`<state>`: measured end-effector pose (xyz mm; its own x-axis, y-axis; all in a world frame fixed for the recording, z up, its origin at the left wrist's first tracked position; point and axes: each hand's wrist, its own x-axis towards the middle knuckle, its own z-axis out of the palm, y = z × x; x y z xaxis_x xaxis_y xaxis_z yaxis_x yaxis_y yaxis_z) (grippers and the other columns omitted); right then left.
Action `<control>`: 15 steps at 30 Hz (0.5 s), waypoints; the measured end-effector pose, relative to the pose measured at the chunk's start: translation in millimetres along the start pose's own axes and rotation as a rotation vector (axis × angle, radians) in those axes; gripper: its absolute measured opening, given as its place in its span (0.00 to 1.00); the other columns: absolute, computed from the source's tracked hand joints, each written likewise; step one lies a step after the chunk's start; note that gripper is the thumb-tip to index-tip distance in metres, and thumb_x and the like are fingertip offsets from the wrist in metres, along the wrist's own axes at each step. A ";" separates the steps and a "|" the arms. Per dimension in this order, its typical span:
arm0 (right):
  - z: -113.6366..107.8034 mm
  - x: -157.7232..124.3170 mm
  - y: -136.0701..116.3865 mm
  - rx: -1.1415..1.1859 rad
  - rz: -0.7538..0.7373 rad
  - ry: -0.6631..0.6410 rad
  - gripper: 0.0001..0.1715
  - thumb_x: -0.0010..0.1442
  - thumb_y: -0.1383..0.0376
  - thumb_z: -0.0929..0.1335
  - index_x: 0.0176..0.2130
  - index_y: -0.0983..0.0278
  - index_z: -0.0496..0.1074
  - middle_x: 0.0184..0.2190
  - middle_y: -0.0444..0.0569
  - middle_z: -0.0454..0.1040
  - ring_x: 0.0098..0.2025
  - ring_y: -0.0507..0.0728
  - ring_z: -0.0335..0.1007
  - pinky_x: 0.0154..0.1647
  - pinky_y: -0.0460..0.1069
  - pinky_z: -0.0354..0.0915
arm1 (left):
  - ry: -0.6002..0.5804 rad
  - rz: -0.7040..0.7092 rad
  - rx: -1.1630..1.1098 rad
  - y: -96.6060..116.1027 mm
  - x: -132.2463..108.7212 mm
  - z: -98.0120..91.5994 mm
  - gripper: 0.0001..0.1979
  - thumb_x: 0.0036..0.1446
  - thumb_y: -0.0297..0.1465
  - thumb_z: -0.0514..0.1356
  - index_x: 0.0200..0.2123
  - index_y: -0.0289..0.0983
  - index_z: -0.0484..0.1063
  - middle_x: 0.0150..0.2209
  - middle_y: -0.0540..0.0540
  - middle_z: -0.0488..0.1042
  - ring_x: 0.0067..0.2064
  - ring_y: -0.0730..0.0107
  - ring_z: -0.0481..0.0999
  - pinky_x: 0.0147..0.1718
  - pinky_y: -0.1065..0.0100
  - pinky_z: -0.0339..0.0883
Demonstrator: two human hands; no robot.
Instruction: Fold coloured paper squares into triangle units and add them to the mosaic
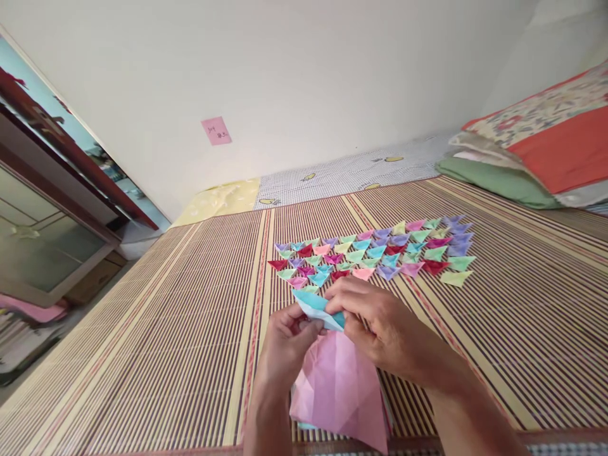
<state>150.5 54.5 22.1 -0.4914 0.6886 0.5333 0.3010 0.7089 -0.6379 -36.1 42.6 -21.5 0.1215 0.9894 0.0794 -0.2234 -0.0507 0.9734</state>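
My left hand (287, 345) and my right hand (380, 326) meet over a striped bamboo mat (166, 335). Both pinch a folded light-blue paper (316, 307), fingers closed on it from either side. Under the hands lies a pink sheet of paper (339, 386) on a small stack. Just beyond the hands, several small folded paper triangles (375, 253) in many colours lie in neat rows on the mat.
Folded bedding and a red-and-floral pillow (541, 152) are piled at the back right. A white wall with a pink sticky note (216, 130) stands behind. A dark-framed cabinet with glass (42, 234) is at the left, beside the mat's edge.
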 end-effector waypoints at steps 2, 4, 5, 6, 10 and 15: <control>-3.6 -0.9 2.2 0.057 0.041 -0.019 0.17 0.63 0.77 0.60 0.38 0.62 0.74 0.36 0.48 0.75 0.39 0.56 0.73 0.39 0.50 0.67 | 0.008 -0.012 -0.051 1.5 0.4 -4.3 0.07 0.50 0.30 0.74 0.33 0.36 0.82 0.28 0.47 0.79 0.30 0.71 0.75 0.33 0.70 0.72; -6.7 -0.8 4.3 0.102 0.084 -0.033 0.15 0.65 0.76 0.61 0.37 0.62 0.73 0.34 0.46 0.74 0.34 0.53 0.71 0.35 0.48 0.65 | 0.033 -0.007 -0.087 3.3 0.0 -8.0 0.10 0.50 0.30 0.75 0.36 0.36 0.82 0.30 0.46 0.81 0.30 0.71 0.77 0.31 0.71 0.73; -7.9 -0.4 5.1 0.114 0.100 -0.032 0.14 0.65 0.74 0.62 0.36 0.62 0.74 0.34 0.45 0.73 0.33 0.53 0.70 0.34 0.48 0.64 | 0.049 -0.003 -0.097 4.1 -0.4 -9.5 0.11 0.50 0.30 0.75 0.38 0.36 0.82 0.31 0.46 0.81 0.30 0.71 0.78 0.31 0.71 0.74; -8.8 0.1 5.7 0.122 0.112 -0.028 0.13 0.66 0.73 0.62 0.36 0.62 0.74 0.33 0.45 0.73 0.32 0.52 0.69 0.33 0.47 0.63 | 0.064 0.000 -0.102 4.8 -0.7 -10.7 0.13 0.50 0.30 0.76 0.39 0.36 0.82 0.31 0.46 0.81 0.31 0.70 0.78 0.31 0.71 0.75; -9.4 2.5 6.8 0.173 0.119 -0.028 0.13 0.67 0.71 0.63 0.33 0.62 0.74 0.30 0.43 0.72 0.31 0.52 0.67 0.32 0.47 0.62 | 0.107 0.024 -0.094 5.7 -0.8 -12.2 0.14 0.49 0.31 0.76 0.40 0.35 0.82 0.32 0.44 0.82 0.31 0.70 0.78 0.30 0.71 0.75; -2.9 2.8 10.9 0.257 0.142 -0.087 0.11 0.65 0.72 0.67 0.34 0.62 0.77 0.33 0.43 0.74 0.36 0.53 0.70 0.37 0.48 0.63 | 0.146 0.041 -0.104 3.2 0.0 -8.5 0.14 0.50 0.31 0.75 0.41 0.35 0.83 0.34 0.43 0.83 0.32 0.69 0.79 0.31 0.71 0.76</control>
<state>154.8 64.6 18.2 -0.5310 0.7545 0.3858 0.1604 0.5366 -0.8285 -45.0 43.7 -20.2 -0.0302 0.9964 0.0789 -0.3248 -0.0844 0.9420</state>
